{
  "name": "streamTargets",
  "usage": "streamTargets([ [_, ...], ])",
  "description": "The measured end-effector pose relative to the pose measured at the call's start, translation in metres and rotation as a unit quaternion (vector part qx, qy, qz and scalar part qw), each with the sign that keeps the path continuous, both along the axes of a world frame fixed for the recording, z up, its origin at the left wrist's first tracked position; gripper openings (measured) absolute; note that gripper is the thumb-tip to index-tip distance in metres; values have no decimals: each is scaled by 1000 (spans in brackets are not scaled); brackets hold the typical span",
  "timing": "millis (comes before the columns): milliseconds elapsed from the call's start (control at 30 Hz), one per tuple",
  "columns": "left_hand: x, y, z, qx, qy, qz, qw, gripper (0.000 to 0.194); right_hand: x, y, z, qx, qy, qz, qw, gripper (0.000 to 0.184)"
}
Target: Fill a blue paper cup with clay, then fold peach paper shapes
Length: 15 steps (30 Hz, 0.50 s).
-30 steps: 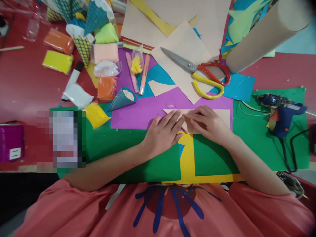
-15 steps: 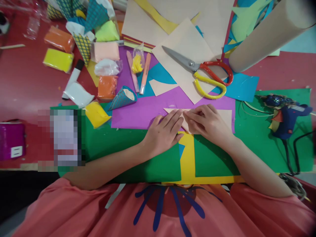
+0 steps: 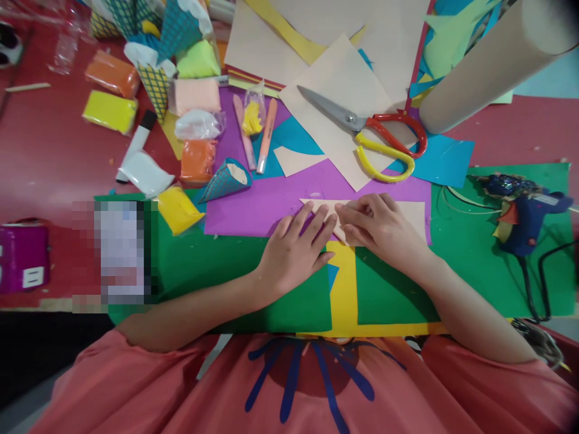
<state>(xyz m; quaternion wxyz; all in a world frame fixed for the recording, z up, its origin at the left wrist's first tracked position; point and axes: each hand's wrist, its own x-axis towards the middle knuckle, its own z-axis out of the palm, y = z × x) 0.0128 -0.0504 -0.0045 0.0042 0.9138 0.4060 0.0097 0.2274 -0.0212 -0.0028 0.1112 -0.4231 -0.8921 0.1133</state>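
A pale peach sheet of paper [image 3: 414, 218] lies across the purple sheet [image 3: 244, 211], its pointed left end partly rolled or folded over. My right hand [image 3: 380, 226] is closed, thumb and fingertips pinching the rolled edge near the paper's middle. Flat and with fingers spread, my left hand [image 3: 296, 253] rests over the left end of the paper, fingertips touching or just above it. Above the hands, large scissors [image 3: 350, 117] with one red and one yellow handle lie slightly open. A small blue paper cone [image 3: 226, 181] lies left of the paper.
Green sheets [image 3: 203, 265] cover the near table. At right sits a blue glue gun [image 3: 525, 220] with a cord. A big paper roll [image 3: 488, 66] stands behind it. Clay packets [image 3: 199, 160], finished cones [image 3: 154, 87], a marker [image 3: 138, 141] and a blurred phone-like object [image 3: 122, 250] occupy the left.
My left hand has spread its fingers and drawn slightly back to the left. My right hand keeps its pinch on the paper, almost unmoved.
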Motion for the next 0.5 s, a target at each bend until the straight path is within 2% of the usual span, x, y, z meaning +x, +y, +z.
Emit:
streamTargets([
  [500, 3, -2, -2, -49, 29, 9, 998, 60, 0, 1, -2, 13, 14, 0, 1000, 31],
])
